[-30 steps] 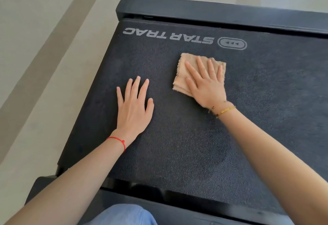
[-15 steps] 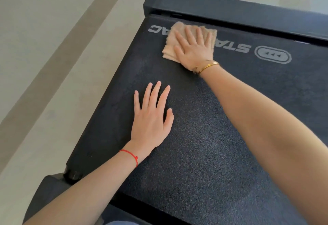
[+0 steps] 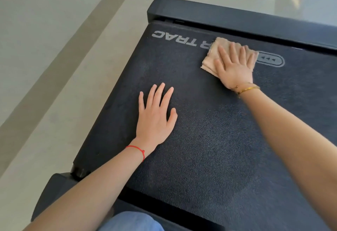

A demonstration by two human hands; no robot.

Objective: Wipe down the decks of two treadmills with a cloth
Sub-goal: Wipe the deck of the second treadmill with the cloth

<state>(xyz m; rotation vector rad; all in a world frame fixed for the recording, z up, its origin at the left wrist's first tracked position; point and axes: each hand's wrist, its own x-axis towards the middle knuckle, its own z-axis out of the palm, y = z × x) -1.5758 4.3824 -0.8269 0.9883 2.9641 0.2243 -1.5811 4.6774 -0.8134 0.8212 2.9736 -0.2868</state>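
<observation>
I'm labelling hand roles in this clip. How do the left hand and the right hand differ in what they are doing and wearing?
The left hand lies bare on the treadmill belt; the right hand presses a tan cloth onto it. The left hand sits nearer the person; the right hand reaches out to the printed logo. The left wrist has a red string; the right wrist has a gold bracelet. Both hands are flat, palm down, fingers straight.
</observation>
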